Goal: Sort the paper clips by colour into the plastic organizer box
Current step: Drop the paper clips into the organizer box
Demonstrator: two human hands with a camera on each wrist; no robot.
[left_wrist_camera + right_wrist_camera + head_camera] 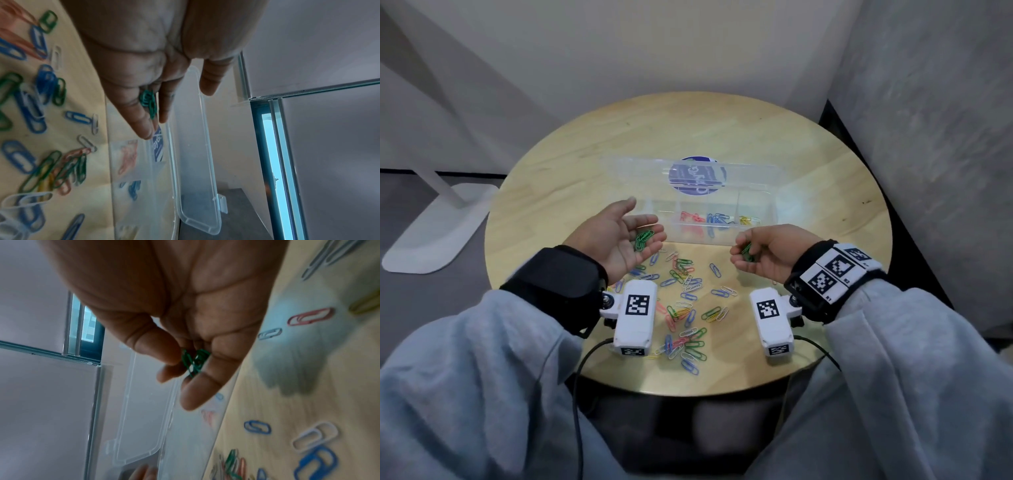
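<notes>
My left hand (635,228) lies palm up and relaxed over the table, just left of the box, with a small bunch of green clips (643,239) resting on its fingers (144,116). My right hand (744,251) hovers near the box's front right and pinches a few green clips (747,254) between thumb and fingers (162,347). The clear organizer box (688,233) stands open, its lid (688,171) tilted back. Its compartments hold red clips (691,217), blue clips (717,219) and yellow clips (749,220). Mixed loose clips (685,308) lie scattered between my wrists.
The round wooden table (585,171) ends close to my lap. White wrist cameras (635,317) hang over the loose clips. A white stand base (438,226) sits on the floor at the left, and a grey wall (928,137) rises on the right.
</notes>
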